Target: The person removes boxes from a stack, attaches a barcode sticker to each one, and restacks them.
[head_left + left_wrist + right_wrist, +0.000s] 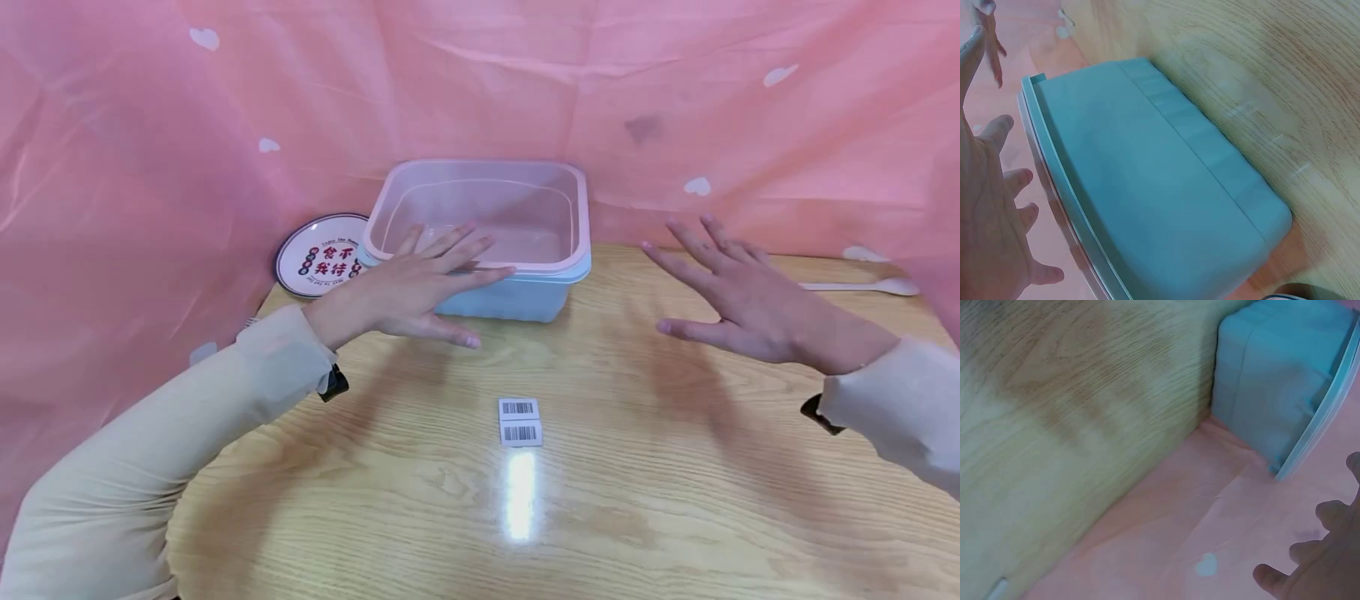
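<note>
A blue plastic tub point(502, 298) with a pink basin point(480, 218) nested in its top stands at the back of the wooden table. My left hand point(420, 287) hovers in front of the tub's left part, fingers spread, holding nothing. It hides part of the rim; whether it touches cannot be told from the head view, while the left wrist view shows it apart from the tub's side point(1141, 181). Right of the tub, my right hand point(738, 296) hangs above the table with straight, spread fingers and holds nothing.
A round plate with red lettering point(318, 254) leans left of the tub, partly behind it. A white spoon point(870, 286) lies at the back right. Two barcode labels point(521, 422) sit mid-table. Pink cloth point(487, 83) with white hearts hangs behind and at the sides.
</note>
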Available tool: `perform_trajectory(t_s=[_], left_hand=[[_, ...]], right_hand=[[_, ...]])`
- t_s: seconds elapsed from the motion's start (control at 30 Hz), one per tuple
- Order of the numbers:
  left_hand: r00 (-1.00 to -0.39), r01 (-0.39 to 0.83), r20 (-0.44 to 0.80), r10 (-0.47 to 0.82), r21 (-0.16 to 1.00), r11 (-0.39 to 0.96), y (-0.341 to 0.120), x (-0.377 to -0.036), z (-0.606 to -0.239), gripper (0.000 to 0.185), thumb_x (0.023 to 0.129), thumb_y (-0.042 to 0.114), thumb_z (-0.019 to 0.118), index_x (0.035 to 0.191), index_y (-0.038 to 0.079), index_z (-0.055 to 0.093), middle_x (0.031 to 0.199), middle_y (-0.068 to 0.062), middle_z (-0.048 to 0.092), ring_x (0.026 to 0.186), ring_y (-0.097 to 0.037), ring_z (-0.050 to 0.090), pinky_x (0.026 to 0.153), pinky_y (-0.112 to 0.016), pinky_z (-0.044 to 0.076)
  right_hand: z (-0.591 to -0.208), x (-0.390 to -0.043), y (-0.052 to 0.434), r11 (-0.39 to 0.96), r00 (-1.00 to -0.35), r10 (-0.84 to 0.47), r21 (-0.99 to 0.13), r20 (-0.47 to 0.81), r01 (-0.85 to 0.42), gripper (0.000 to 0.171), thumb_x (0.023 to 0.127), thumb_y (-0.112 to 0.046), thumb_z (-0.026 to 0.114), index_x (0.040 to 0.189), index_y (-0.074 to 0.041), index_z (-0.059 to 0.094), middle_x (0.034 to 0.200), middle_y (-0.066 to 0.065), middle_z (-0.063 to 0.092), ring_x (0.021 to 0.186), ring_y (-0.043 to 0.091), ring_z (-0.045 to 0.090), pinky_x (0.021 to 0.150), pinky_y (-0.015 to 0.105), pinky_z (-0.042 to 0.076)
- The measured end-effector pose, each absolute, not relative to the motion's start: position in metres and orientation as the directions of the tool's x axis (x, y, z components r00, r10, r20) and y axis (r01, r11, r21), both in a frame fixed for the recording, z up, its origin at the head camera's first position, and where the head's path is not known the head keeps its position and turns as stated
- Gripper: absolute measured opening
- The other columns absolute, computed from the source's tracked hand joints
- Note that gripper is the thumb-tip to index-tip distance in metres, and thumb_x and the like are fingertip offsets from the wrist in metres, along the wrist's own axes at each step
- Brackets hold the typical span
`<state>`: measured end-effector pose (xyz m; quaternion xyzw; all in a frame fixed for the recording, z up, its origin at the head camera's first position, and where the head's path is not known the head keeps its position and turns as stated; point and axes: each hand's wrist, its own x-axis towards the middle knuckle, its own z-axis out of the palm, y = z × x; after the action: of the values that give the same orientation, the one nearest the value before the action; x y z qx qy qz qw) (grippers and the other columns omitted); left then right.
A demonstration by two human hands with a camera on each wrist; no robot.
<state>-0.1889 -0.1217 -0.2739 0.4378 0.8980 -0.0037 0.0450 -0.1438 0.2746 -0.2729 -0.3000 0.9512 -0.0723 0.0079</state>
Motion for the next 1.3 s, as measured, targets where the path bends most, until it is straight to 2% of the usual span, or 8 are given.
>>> perform_trajectory(t_s=[0.33,0.5,0.6,0.67,0.73,0.83,1.1,1.3], left_hand=[[-0.61,0.791,-0.057,0.791,0.024,0.611,-0.12,-0.191,-0.278,0.086,0.08,0.083,0.04,0.151,0.047,0.01,0.164,0.004,-0.004,0.151,-0.026,-0.005,0.115,-0.067,0.0],[-0.669,0.737,0.014,0.743,0.138,0.661,-0.135,-0.192,-0.273,0.085,0.086,0.07,0.049,0.153,0.041,0.006,0.164,0.004,-0.002,0.151,-0.022,-0.008,0.117,-0.063,0.002],[-0.719,0.688,0.11,0.686,0.255,0.68,-0.149,-0.192,-0.27,0.09,0.088,0.062,0.056,0.155,0.033,0.004,0.164,0.005,-0.001,0.151,-0.02,-0.006,0.119,-0.059,0.004],[-0.749,0.654,0.176,0.639,0.352,0.67,-0.16,-0.192,-0.27,0.091,0.088,0.059,0.059,0.156,0.029,0.005,0.164,0.006,0.0,0.151,-0.019,-0.005,0.12,-0.057,0.006],[-0.779,0.62,0.232,0.583,0.427,0.658,-0.17,-0.194,-0.272,0.093,0.087,0.058,0.061,0.156,0.028,0.005,0.164,0.007,0.0,0.151,-0.018,-0.004,0.12,-0.057,0.008],[-0.83,0.548,0.266,0.491,0.556,0.625,-0.184,-0.197,-0.279,0.098,0.084,0.054,0.066,0.156,0.03,0.004,0.163,0.008,-0.001,0.151,-0.016,-0.002,0.119,-0.059,0.01],[-0.941,0.314,0.196,0.276,0.814,0.489,-0.198,-0.202,-0.298,0.111,0.078,0.022,0.079,0.156,0.017,0.0,0.164,-0.001,-0.001,0.15,-0.017,0.004,0.12,-0.051,0.017],[-0.971,0.189,0.144,0.191,0.951,0.244,-0.199,-0.213,-0.318,0.117,0.076,0.026,0.083,0.155,0.013,-0.002,0.164,-0.007,0.0,0.151,-0.019,0.009,0.118,-0.047,0.025]], right_hand=[[-0.277,-0.143,0.282,0.824,-0.832,-0.555,-0.133,0.001,-0.55,0.082,0.092,-0.047,0.06,0.156,-0.031,0.01,0.164,0.011,0.001,0.149,0.035,-0.012,0.112,0.07,0.004],[-0.275,-0.148,0.275,0.81,-0.86,-0.51,-0.325,0.016,-0.487,0.077,0.096,-0.04,0.057,0.155,-0.032,0.008,0.164,0.005,0.003,0.15,0.036,0.002,0.113,0.068,0.012],[-0.276,-0.154,0.271,0.784,-0.901,-0.432,-0.483,0.028,-0.391,0.073,0.098,-0.036,0.054,0.155,-0.033,0.009,0.163,0.004,0.012,0.143,0.046,0.025,0.108,0.066,0.024],[-0.277,-0.159,0.27,0.753,-0.927,-0.373,-0.571,0.038,-0.326,0.067,0.099,-0.036,0.052,0.154,-0.032,0.014,0.161,0.004,0.019,0.136,0.047,0.037,0.112,0.045,0.035],[-0.279,-0.165,0.268,0.716,-0.946,-0.318,-0.64,0.058,-0.28,0.063,0.099,-0.035,0.051,0.154,-0.028,0.021,0.159,0.007,0.028,0.131,0.045,0.044,0.104,0.022,0.043],[-0.283,-0.174,0.262,0.653,-0.962,-0.257,-0.718,0.091,-0.242,0.059,0.099,-0.034,0.052,0.152,-0.019,0.03,0.153,0.012,0.038,0.134,0.033,0.045,0.087,-0.003,0.037],[-0.289,-0.195,0.229,0.524,-0.99,-0.125,-0.843,0.068,-0.124,0.06,0.097,-0.034,0.056,0.149,-0.011,0.037,0.149,0.016,0.043,0.133,0.027,0.048,0.091,0.015,0.05],[-0.286,-0.211,0.195,0.51,-0.999,-0.042,-0.859,0.032,-0.049,0.063,0.095,-0.041,0.056,0.146,-0.007,0.04,0.143,0.018,0.05,0.123,0.028,0.057,0.094,0.029,0.053]])
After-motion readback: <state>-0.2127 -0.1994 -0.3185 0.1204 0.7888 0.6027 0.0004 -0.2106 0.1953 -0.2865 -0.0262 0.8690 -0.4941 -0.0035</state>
